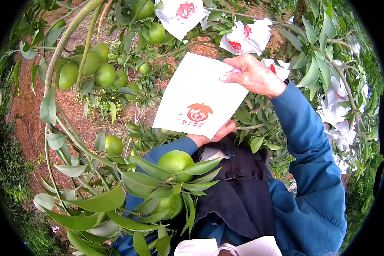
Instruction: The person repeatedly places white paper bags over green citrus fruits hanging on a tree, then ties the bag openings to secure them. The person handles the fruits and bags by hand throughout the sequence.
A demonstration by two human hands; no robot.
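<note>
A white paper fruit bag (200, 86) with a red printed fruit emblem and writing lies flat between my hands. My right hand (254, 75) pinches its upper right edge between thumb and fingers. Below the bag's lower edge is my left hand (216, 134), partly hidden behind the paper; how its fingers hold the bag cannot be fully seen. Just under that hand, a dark waist bag (233, 176) hangs at my front with some pale material in its opening. A green citrus fruit (175, 164) on a leafy branch is close in front of my left sleeve.
Several green citrus fruits (105, 75) hang at the upper left beside a thick curved branch (52, 60). White bags with red print (248, 36) cover places on the tree above and at the right (337, 102). Leafy twigs (96, 201) crowd the lower left, over dry brown ground.
</note>
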